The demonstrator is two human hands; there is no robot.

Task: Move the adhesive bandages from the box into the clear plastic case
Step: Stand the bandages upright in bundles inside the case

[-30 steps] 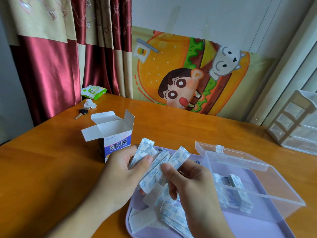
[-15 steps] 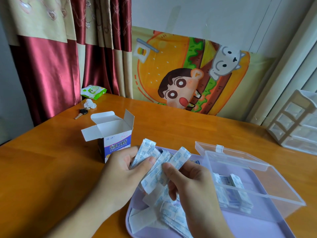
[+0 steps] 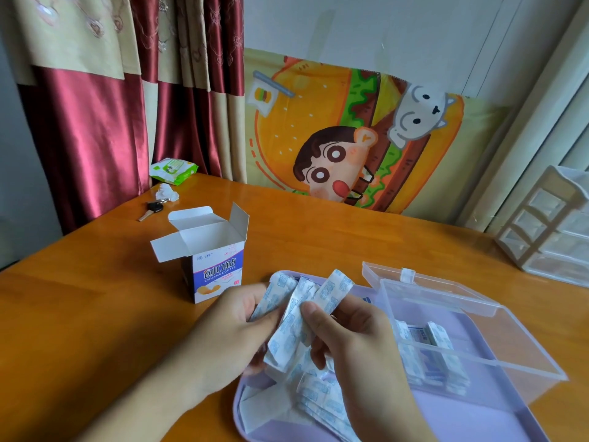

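Your left hand and right hand both pinch one bundle of adhesive bandages between them. The clear plastic case (its lid is open, some bandages already inside) is just right of your right hand; the box stands beyond your left hand.

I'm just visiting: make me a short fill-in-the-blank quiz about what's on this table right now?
1. Both hands hold a bunch of ____ above the purple tray.
2. The bandage box stands with its flaps ____.
3. The clear plastic case sits on the ____ tray.
4. Near the table's far left corner lies a ____ beside a crumpled tissue.

Missing words: bandages; open; purple; key
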